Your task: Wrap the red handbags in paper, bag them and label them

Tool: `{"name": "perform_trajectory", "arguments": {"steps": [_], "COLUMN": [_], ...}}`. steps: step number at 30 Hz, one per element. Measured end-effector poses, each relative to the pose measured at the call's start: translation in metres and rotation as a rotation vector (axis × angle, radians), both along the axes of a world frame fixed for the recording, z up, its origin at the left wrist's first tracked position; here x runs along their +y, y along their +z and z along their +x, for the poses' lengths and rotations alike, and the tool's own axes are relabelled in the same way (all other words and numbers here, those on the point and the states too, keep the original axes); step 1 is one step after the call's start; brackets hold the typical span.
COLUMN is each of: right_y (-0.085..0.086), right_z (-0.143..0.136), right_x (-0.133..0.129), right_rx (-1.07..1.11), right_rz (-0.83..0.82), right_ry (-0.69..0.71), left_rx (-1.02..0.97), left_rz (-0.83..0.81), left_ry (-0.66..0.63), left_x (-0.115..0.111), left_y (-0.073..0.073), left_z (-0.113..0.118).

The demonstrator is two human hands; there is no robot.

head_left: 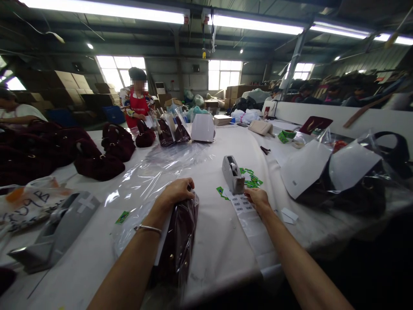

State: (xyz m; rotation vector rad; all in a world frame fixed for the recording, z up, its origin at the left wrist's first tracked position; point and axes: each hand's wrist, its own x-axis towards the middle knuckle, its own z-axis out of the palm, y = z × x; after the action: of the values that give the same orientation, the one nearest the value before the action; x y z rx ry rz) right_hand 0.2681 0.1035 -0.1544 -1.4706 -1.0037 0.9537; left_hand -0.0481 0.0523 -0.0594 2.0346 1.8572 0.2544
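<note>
My left hand (177, 190) is closed over the top of a clear plastic bag that holds a dark maroon handbag (177, 234) and a white sheet. The bagged handbag stands near the table's front edge, partly behind my left forearm. My right hand (257, 199) is pinched at the cutting end of a grey tape dispenser (231, 170). Whatever lies between those fingertips is too small to make out. Under the dispenser's front end runs a strip of barcode labels (242, 206), reaching toward the table edge. Small green cards (253, 178) lie scattered beside the dispenser.
A second tape dispenser (60, 230) stands at left, near maroon handbags (98, 161). Flat clear plastic bags (180, 157) lie mid-table. Bagged handbags with white sheets (306, 168) stand at right, others (174, 129) at the back. Across the table is a person in a red apron (137, 107).
</note>
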Motion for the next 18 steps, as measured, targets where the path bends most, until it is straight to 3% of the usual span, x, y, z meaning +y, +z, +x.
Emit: {"name": "perform_trajectory", "arguments": {"steps": [4,8,11,14,18], "right_y": [0.009,0.012,0.007,-0.002,-0.016], "right_z": [-0.022,-0.083,-0.129,-0.157,-0.164], "right_x": [-0.028,-0.064,-0.081,-0.085,-0.087], "right_rx": [0.167,0.472,0.655,0.640,0.529], "right_rz": [-0.063,-0.165,-0.249,-0.318,-0.397], "right_ry": [0.131,0.414,0.508,0.529,0.587], "left_rx": [0.009,0.025,0.033,0.035,0.042], "left_rz": [-0.002,-0.004,-0.001,0.007,0.003], "left_ry": [0.004,0.008,0.003,-0.004,-0.003], "left_x": [-0.002,-0.004,-0.006,-0.006,-0.004], "left_y": [0.001,0.003,0.003,0.002,0.000], "left_z": [0.002,0.005,0.005,0.005,0.003]}}
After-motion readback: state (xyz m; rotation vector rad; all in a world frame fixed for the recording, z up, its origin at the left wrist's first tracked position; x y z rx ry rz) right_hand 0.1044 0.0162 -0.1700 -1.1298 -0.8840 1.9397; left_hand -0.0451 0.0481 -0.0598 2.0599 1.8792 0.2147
